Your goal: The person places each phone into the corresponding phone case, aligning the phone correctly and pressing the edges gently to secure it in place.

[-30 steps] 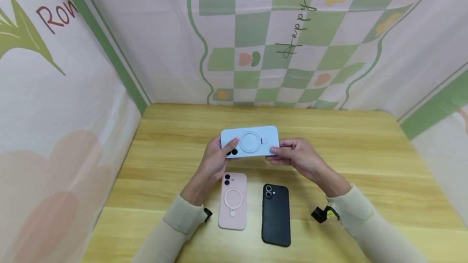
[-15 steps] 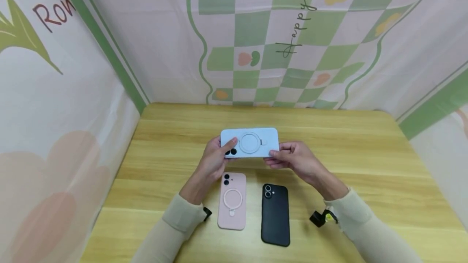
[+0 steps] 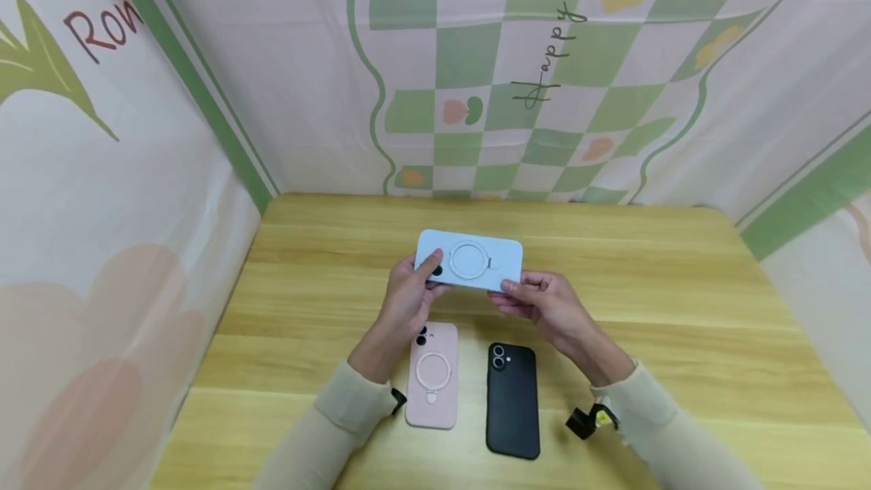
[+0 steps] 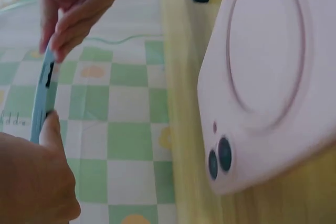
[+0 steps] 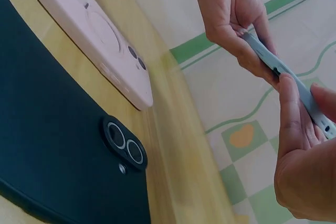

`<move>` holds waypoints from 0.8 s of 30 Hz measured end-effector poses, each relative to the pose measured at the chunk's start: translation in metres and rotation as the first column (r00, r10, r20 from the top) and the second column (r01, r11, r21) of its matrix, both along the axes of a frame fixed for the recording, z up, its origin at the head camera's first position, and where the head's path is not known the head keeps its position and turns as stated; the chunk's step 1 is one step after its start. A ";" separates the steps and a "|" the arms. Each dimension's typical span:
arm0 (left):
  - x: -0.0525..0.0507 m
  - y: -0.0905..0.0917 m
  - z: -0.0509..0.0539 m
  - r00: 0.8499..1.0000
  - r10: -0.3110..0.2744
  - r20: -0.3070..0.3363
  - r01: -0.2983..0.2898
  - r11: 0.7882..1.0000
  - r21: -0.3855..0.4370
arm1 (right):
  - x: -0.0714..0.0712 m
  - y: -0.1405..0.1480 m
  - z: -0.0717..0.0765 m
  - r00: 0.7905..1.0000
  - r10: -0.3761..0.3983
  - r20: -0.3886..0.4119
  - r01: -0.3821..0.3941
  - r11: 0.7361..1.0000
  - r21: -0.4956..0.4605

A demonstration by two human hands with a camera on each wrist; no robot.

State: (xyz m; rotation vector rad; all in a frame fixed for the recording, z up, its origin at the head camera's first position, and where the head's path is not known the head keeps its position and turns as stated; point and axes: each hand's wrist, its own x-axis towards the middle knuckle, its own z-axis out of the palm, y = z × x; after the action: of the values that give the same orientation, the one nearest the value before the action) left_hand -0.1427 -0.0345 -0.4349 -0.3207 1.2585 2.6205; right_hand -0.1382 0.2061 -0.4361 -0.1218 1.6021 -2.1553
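A light blue phone in a case with a ring stand on its back is held sideways above the table, its back facing up. At its camera end, my left hand grips it, the thumb lying on the back beside the lenses. My right hand pinches the other end near its lower corner, thumb on the back and fingers underneath. Both wrist views show the phone edge-on between the two hands. Its screen side cannot be seen.
On the wooden table a pink phone with a ring stand lies just below the left hand. A black phone lies to its right. Patterned cloth hangs behind the table and along its sides.
The light blue phone has turned slightly clockwise, its camera end rising and the other end dropping a little. Both hands keep their hold. The pink and black phones stay put.
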 end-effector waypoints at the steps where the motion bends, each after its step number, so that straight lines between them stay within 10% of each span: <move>1: 0.000 0.003 0.000 1.000 0.017 0.001 -0.017 1.000 0.010 | 0.001 -0.001 -0.001 1.000 -0.011 0.004 0.011 1.000 -0.005; 15: 0.005 0.019 -0.006 0.994 0.094 0.057 -0.092 0.995 -0.039 | 0.005 -0.012 -0.012 0.997 -0.068 0.045 0.070 0.997 -0.031; 24: -0.004 0.002 -0.001 0.997 -0.018 0.070 0.026 0.993 -0.114 | -0.010 0.000 0.003 0.997 0.038 -0.065 -0.016 0.950 0.312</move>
State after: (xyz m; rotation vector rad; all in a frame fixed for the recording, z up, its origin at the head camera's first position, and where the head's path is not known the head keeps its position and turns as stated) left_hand -0.1462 -0.0324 -0.4364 -0.4100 1.3844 2.5014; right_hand -0.1477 0.2056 -0.4334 -0.1197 1.9464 -1.8673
